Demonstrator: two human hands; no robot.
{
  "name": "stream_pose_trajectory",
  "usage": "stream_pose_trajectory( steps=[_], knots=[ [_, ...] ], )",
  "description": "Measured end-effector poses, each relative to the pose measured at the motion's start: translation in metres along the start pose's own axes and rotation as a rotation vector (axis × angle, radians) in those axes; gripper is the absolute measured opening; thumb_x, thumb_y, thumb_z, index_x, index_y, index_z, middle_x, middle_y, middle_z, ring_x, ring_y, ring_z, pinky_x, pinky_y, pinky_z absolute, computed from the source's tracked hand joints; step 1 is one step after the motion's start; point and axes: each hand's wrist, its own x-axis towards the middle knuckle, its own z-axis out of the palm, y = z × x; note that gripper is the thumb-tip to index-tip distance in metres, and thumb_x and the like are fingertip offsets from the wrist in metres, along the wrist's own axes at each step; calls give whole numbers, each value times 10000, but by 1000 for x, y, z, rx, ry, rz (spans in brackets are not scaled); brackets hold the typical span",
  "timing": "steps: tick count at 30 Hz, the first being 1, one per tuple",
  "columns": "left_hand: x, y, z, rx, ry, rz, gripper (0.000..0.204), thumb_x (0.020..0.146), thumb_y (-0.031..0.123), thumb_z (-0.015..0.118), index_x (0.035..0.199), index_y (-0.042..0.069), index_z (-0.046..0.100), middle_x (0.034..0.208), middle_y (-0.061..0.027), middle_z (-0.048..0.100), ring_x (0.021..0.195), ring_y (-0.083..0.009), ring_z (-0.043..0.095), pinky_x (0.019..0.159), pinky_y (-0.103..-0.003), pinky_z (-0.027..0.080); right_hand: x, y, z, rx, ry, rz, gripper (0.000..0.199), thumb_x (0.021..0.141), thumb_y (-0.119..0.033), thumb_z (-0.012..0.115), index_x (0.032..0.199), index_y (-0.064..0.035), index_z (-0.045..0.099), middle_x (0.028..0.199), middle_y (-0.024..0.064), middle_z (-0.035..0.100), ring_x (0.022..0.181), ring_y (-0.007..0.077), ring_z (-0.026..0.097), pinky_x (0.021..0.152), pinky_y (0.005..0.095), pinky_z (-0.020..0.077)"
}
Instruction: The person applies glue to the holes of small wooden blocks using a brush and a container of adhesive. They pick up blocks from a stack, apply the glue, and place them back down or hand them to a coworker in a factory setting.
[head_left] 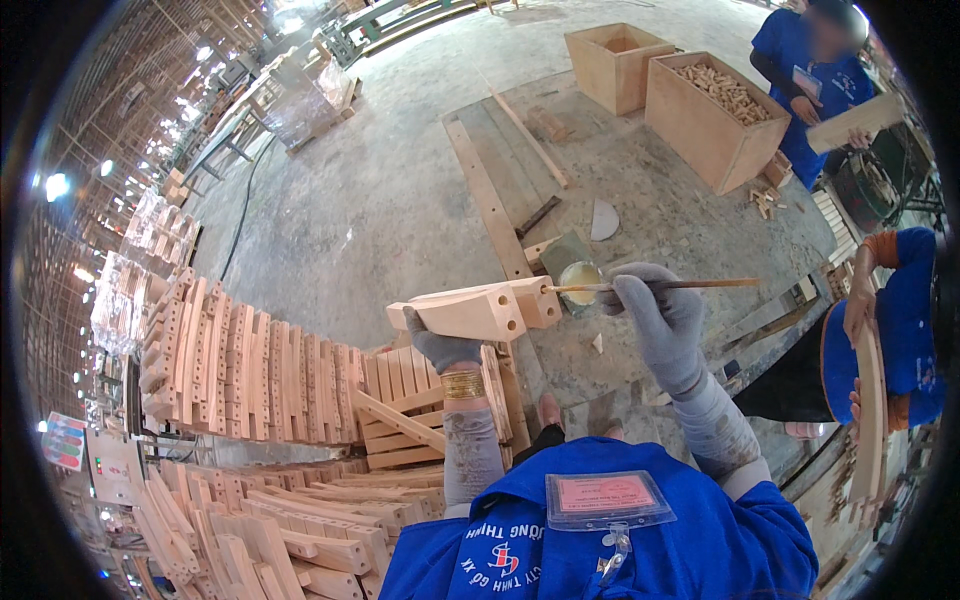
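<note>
My gloved left hand (440, 345) is closed around two pale wooden pieces (455, 312), held side by side with drilled holes in their right ends. Pinched in my gloved right hand (660, 320) is a thin wooden stick (715, 283). Its left tip meets the end of the farther piece, at or near a hole. Just beyond the stick sits a round container of pale yellowish liquid (580, 275), partly hidden by it. The fingertips of my left hand are hidden beneath the wood.
Stacks of drilled wooden parts (250, 370) fill the left side, with more loose pieces (300, 520) nearer me. A box of dowels (715, 130) stands at the far right beside another wooden box (615, 70). A hammer (538, 216) lies ahead. Two co-workers (900, 340) hold wooden parts at right.
</note>
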Motion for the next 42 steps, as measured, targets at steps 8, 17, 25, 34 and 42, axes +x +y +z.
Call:
stream_pose_trajectory(
  steps=[8, 17, 25, 34, 42],
  knots=[
    [4, -8, 2, 8, -34, -7, 554, 881, 520, 425, 1194, 62, 430, 1103, -139, 517, 1022, -302, 530, 864, -459, 463, -2, 0, -7, -35, 12, -53, 134, 881, -59, 558, 924, 54, 615, 729, 63, 628, 651, 80, 586, 572, 209, 471],
    [5, -78, 68, 47, -196, -199, 564, 845, 549, 469, 1159, 85, 406, 1082, -142, 489, 989, -295, 525, 835, -449, 465, -17, -22, -92, 54, 566, -13, 215, 923, -155, 484, 950, 32, 588, 763, 62, 599, 624, 115, 558, 563, 240, 450],
    [4, -313, 136, 308, -339, -173, 590, 791, 365, 596, 1213, 62, 317, 1143, -156, 422, 1055, -260, 476, 869, -394, 429, -87, -9, -162, -244, 915, -46, 259, 951, -213, 457, 1107, -24, 540, 933, 33, 536, 816, 92, 475, 721, 236, 396],
    [18, -375, 159, 805, -137, -394, 854, 693, 165, 659, 1418, 87, 215, 1304, -208, 381, 1185, -316, 414, 990, -372, 351, -84, 16, -170, -411, 742, 101, 387, 976, -294, 380, 1170, 19, 498, 951, 106, 592, 765, 127, 515, 661, 250, 427],
    [137, -111, -20, 558, 114, 654, 594, 753, 134, 604, 1274, -11, 359, 1153, -177, 472, 1045, -287, 470, 907, -367, 385, 8, 72, -38, -490, 33, 23, 244, 926, -170, 451, 1072, 18, 506, 996, 125, 586, 749, 169, 556, 693, 284, 462]
  ],
)
